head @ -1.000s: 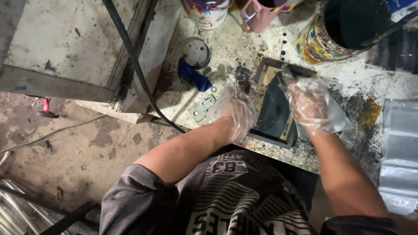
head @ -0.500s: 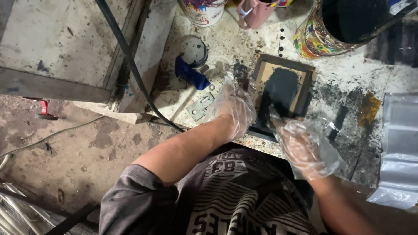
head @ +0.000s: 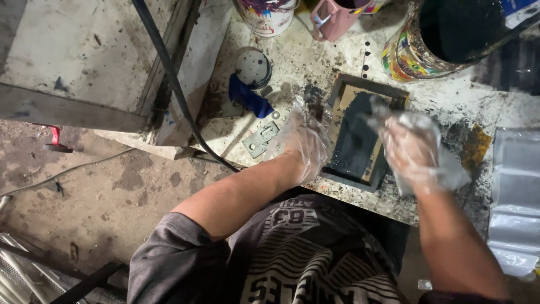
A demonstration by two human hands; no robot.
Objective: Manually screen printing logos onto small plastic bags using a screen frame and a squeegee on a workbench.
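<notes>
1. Left hand, in a thin clear plastic glove: it rests palm down on the paint-spattered pale desk, fingers loosely spread, pressing against the left edge of the frame; it grips nothing.
2. Rectangular wooden frame with a dark, paint-coated centre panel: it lies flat near the desk's front edge, between the two hands, slightly skewed to that edge.
3. Right hand, also in a clear plastic glove: it sits at the right edge of the frame, fingers curled over the rim. The glove's loose folds blur the view, so it seems to touch the frame, but whether it actually grips it cannot be told.
4. Blue-handled tool: it lies on the desk just left of the left hand, beside a small round tin lid.
5. Small grey metal hinge plate: it lies flat, just beside the left hand's fingertips.
6. Large open paint can with a many-coloured smeared wall: it stands behind the frame, near a pink plastic cup.
7. Black cable: it runs diagonally across the desk's left side.
</notes>
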